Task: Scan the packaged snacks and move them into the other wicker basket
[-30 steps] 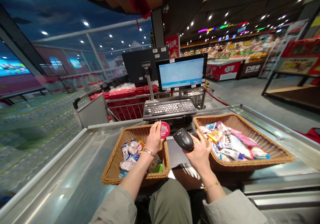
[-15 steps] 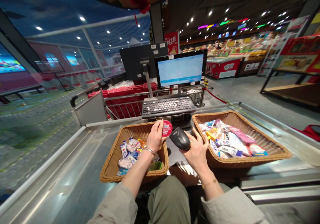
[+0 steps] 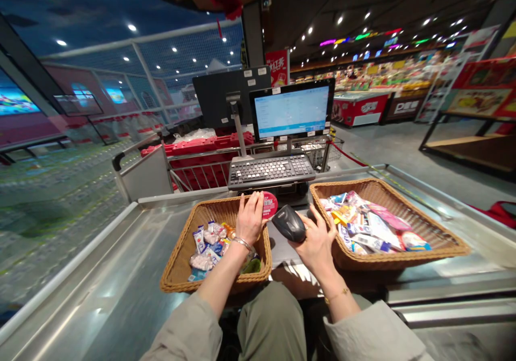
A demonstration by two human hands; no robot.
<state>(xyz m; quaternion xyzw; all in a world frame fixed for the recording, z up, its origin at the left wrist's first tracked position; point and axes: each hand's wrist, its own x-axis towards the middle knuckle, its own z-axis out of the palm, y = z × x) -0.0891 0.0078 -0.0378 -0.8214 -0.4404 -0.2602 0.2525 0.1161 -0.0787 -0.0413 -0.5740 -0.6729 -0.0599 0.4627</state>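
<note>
My left hand (image 3: 250, 220) grips a round red pack (image 3: 270, 205) by its left side, above the right rim of the left wicker basket (image 3: 177, 267). A printed label with a barcode faces me from the pack; its exact kind I cannot tell. In my right hand (image 3: 317, 242) is a black barcode scanner (image 3: 290, 223), its head turned toward the red pack with a small gap between them. Several small snack packets (image 3: 201, 261) lie in the left basket, partly hidden by my left forearm. The right wicker basket (image 3: 439, 242) holds a heap of packaged goods (image 3: 374, 226).
Behind the baskets stand a black keyboard (image 3: 272, 170) and a lit monitor (image 3: 292, 112), with a second screen (image 3: 226, 100) seen from its back. Both baskets rest on a metal counter (image 3: 133, 296). A red cart (image 3: 201, 156) and railing are beyond it.
The red pack has tilted slightly in my left hand, and the fingers have shifted a little. The scanner has moved very slightly left. Both baskets look the same.
</note>
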